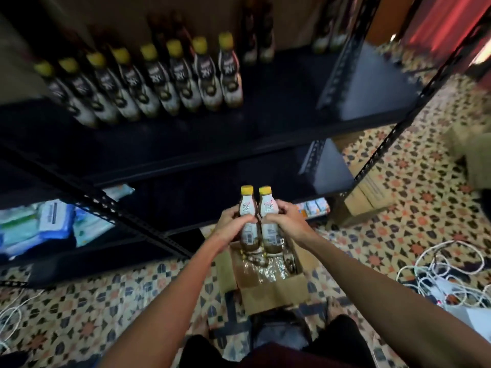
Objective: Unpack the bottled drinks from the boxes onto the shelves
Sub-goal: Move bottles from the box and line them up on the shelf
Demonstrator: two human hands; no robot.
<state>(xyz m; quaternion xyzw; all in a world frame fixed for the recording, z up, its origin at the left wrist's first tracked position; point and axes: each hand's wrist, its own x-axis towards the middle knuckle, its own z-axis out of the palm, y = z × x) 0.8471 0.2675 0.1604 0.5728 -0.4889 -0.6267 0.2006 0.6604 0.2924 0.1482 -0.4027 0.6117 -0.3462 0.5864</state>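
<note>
Two yellow-capped bottles of brown drink stand side by side in the air above an open cardboard box (276,290) on the floor. My left hand (229,221) grips the left bottle (247,208) around its middle. My right hand (285,217) grips the right bottle (266,208) the same way. Crumpled clear plastic wrap (268,266) lies inside the box. A row of several matching yellow-capped bottles (148,83) stands on the black shelf (265,120) above and to the left.
The black metal rack has a lower shelf (199,197) holding blue and white packs (53,224) at left. Another cardboard box (361,197) sits by the rack's right post. White cables (446,274) lie tangled on the patterned tile floor at right.
</note>
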